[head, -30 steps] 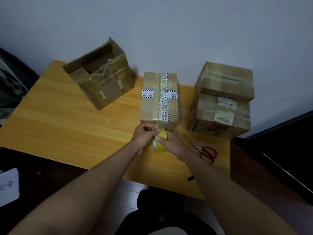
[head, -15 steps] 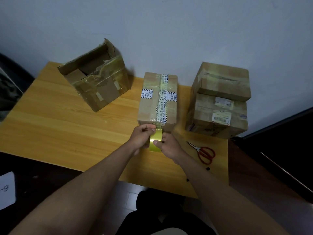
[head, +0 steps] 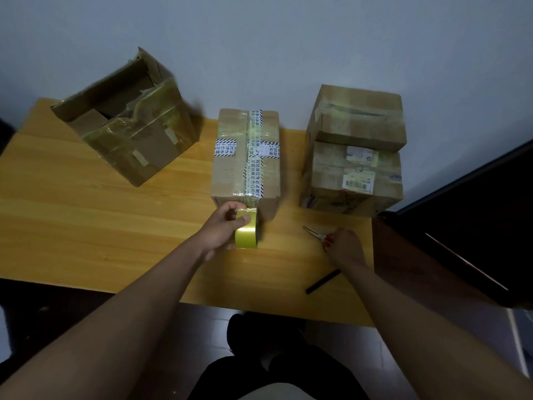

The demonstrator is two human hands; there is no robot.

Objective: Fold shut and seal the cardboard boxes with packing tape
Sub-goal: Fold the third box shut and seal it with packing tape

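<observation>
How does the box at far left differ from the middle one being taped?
The left box stands open, flaps up, turned at an angle; the middle box is folded shut and square to the table edge. The left box bears torn clear tape; the middle box bears printed white strips. Both are brown cardboard on the wooden table.

The room is dim, the light soft and cool from overhead — the wall (head: 288,39) fades to dull blue-grey. A faint sheen sits on the tape roll (head: 246,233) in the grip and on the taped box (head: 245,157) just beyond it. Shadows are weak. Edges bow outward — wide-angle stretch — and the open box (head: 127,122) far left looks smeared.
</observation>
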